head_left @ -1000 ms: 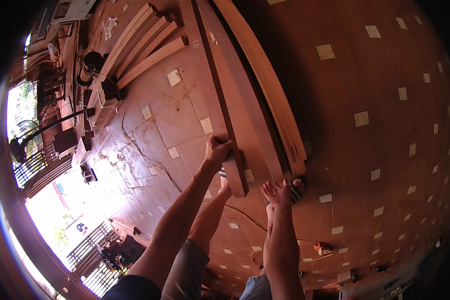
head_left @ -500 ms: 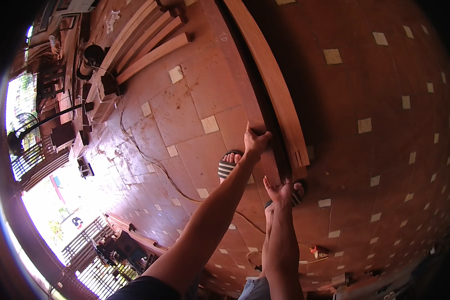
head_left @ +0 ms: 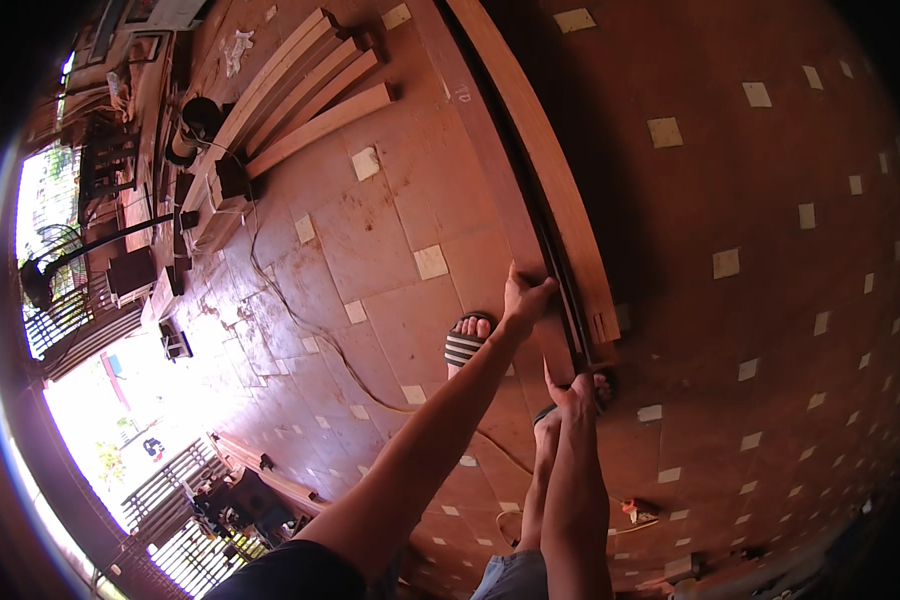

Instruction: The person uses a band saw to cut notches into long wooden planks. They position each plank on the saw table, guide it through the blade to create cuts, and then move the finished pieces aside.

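A long reddish-brown wooden board runs from the top of the view down toward me, with a pale mark on its face. My left hand is closed over its left edge, thumb on the upper face. At the near end my right hand grips the board, thumb stretched up along it and the other fingers mostly hidden. Close along its right side lies a lighter wooden beam, a narrow dark gap between the two. My sandalled left foot stands left of the board; the other foot shows partly behind my right hand.
Several wooden beams lie on the tiled floor at the upper left. A cable snakes across the floor toward a small red-orange object. A pedestal fan stands by the bright opening at left.
The dark gap between board and beam has narrowed. My right hand, more open before, has closed on the board's near end. My left hand keeps its hold; the whole view has shifted slightly.
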`<action>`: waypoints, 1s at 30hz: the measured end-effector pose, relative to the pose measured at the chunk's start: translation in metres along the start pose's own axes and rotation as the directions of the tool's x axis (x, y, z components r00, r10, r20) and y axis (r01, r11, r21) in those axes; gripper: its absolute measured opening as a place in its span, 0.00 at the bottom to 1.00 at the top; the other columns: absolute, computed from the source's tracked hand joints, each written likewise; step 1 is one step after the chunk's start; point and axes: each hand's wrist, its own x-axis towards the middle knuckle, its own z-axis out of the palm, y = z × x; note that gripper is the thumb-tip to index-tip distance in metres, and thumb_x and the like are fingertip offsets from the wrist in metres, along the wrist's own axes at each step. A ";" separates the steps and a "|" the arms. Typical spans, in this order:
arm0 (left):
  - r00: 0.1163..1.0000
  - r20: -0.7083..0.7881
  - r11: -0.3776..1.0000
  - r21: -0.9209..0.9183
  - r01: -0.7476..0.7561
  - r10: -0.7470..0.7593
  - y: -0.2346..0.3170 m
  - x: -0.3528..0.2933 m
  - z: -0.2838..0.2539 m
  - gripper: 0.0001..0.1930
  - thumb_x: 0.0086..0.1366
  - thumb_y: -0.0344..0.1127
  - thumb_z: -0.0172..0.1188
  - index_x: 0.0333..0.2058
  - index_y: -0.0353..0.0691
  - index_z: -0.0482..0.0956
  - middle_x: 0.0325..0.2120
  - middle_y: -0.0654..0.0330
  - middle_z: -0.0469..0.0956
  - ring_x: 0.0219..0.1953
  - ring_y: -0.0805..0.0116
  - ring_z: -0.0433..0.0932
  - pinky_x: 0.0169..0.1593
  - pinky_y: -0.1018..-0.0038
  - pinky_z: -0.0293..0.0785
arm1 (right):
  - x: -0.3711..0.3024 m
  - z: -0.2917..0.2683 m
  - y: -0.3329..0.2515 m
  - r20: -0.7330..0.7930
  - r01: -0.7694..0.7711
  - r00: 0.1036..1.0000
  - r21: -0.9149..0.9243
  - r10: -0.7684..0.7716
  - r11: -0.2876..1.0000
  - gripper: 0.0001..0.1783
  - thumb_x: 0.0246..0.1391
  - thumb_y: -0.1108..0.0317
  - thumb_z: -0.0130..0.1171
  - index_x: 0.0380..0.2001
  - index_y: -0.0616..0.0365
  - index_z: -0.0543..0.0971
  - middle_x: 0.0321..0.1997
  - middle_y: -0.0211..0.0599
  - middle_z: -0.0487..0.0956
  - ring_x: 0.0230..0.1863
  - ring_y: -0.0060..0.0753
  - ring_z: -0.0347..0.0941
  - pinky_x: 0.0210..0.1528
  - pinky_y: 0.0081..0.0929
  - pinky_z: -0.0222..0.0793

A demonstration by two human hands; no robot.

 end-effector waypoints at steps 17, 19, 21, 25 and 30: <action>0.902 0.429 0.886 -0.396 0.243 -0.056 0.129 0.016 -0.037 0.44 0.67 0.73 0.61 0.66 0.41 0.74 0.59 0.54 0.80 0.61 0.58 0.79 0.64 0.59 0.75 | -0.294 -0.306 0.022 -0.419 0.173 0.894 -0.005 -0.159 0.985 0.15 0.72 0.53 0.54 0.49 0.46 0.83 0.46 0.35 0.87 0.46 0.43 0.84 0.53 0.50 0.83; 0.861 0.506 0.816 -0.475 0.328 -0.051 0.119 -0.003 -0.035 0.41 0.67 0.69 0.62 0.66 0.42 0.74 0.60 0.53 0.81 0.61 0.53 0.78 0.66 0.56 0.74 | -0.328 -0.344 0.047 -0.412 0.259 0.876 -0.038 -0.251 0.965 0.14 0.70 0.52 0.58 0.48 0.46 0.84 0.46 0.35 0.86 0.46 0.42 0.83 0.52 0.48 0.82; 0.890 0.439 0.757 -0.540 0.368 -0.120 0.115 -0.038 -0.068 0.40 0.68 0.68 0.62 0.67 0.43 0.74 0.60 0.53 0.81 0.61 0.52 0.78 0.66 0.54 0.74 | -0.345 -0.363 0.052 -0.334 0.298 0.880 -0.163 -0.337 0.941 0.15 0.67 0.52 0.65 0.48 0.47 0.84 0.44 0.36 0.85 0.46 0.41 0.83 0.50 0.44 0.81; 0.824 0.500 0.584 -0.596 0.551 -0.267 0.090 -0.100 -0.088 0.38 0.66 0.64 0.66 0.65 0.43 0.76 0.56 0.57 0.83 0.56 0.54 0.81 0.62 0.54 0.77 | -0.363 -0.345 0.080 -0.313 0.357 0.856 -0.216 -0.410 0.909 0.15 0.67 0.53 0.64 0.49 0.48 0.83 0.45 0.37 0.85 0.47 0.41 0.82 0.51 0.44 0.81; 0.919 0.368 0.514 -0.765 0.387 -0.144 0.076 -0.206 -0.148 0.38 0.67 0.65 0.65 0.65 0.42 0.74 0.53 0.55 0.84 0.54 0.52 0.82 0.60 0.51 0.79 | -0.366 -0.271 0.085 -0.178 0.275 0.913 -0.393 -0.366 0.878 0.15 0.67 0.53 0.63 0.49 0.48 0.83 0.45 0.37 0.85 0.47 0.42 0.82 0.51 0.45 0.81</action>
